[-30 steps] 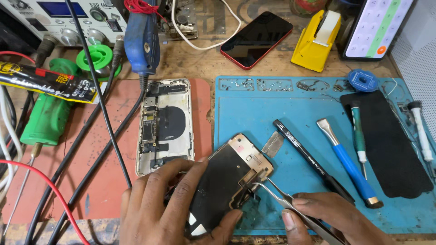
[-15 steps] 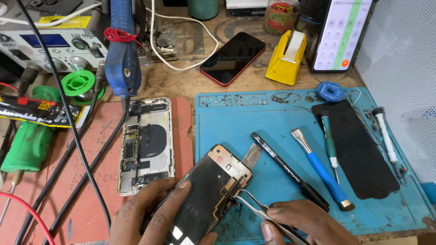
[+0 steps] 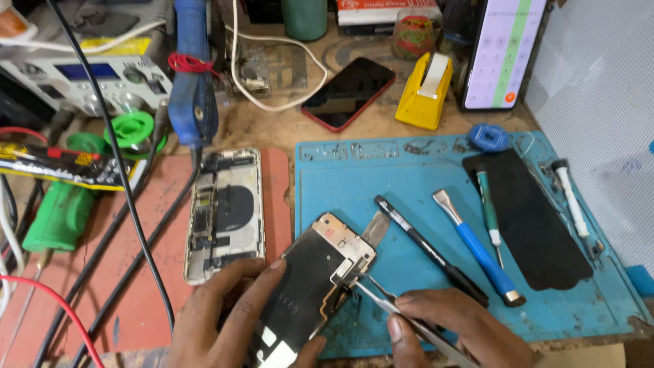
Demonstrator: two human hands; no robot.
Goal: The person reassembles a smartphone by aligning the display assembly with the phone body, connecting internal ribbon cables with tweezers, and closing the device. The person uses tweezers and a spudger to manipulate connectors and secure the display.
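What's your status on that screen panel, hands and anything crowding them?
Left hand steadies screen panel on blue mat. Right hand pinches tweezers, tips at panel's right edge. Black spudger lies close beside; opened phone body left.

I count two hands, left hand (image 3: 225, 320) and right hand (image 3: 453, 327); one pair of tweezers (image 3: 392, 307); one detached screen assembly (image 3: 310, 286); one opened phone body (image 3: 225, 215); two whole phones, red one (image 3: 347, 92) and lit one (image 3: 504, 51); two mats, blue mat (image 3: 422, 177) and red mat (image 3: 136, 300); one yellow tape dispenser (image 3: 426, 92).
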